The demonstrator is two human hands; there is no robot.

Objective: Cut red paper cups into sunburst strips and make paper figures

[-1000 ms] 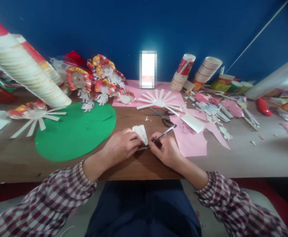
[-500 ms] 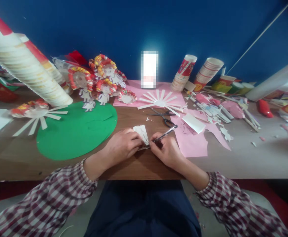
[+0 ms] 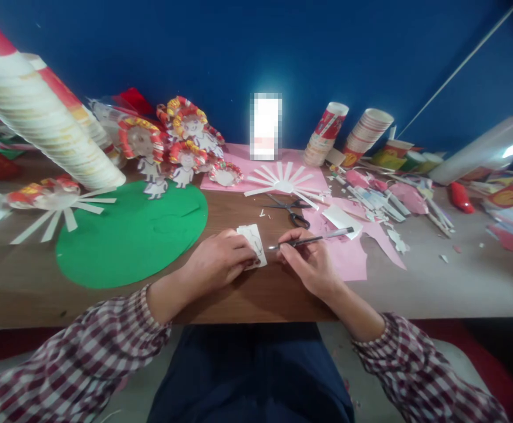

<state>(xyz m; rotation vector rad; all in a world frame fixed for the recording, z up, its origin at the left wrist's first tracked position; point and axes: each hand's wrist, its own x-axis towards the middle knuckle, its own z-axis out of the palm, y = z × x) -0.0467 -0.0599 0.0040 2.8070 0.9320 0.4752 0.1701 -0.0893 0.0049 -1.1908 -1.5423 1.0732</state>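
Observation:
A small white piece of paper (image 3: 253,242) with dark drawn lines lies on the table in front of me. My left hand (image 3: 223,257) covers its left side, fingers curled down and gripping it. My right hand (image 3: 306,258) pinches a pen (image 3: 318,239), whose tip points left, just off the paper's right edge. Behind the right hand lie black-handled scissors (image 3: 298,218). A white paper fan of strips (image 3: 283,187) rests farther back on pink paper.
A green round sheet (image 3: 124,247) spreads at left, below tall leaning paper cups (image 3: 49,117). Decorated paper figures (image 3: 184,164) stand behind it. Pink paper (image 3: 348,261), scraps and more stacked cups (image 3: 366,132) occupy the right. A blue wall closes off the back.
My right hand has drawn back to the right with the pen, lifting its tip off the paper and tilting the pen flatter. The left hand stays on the paper.

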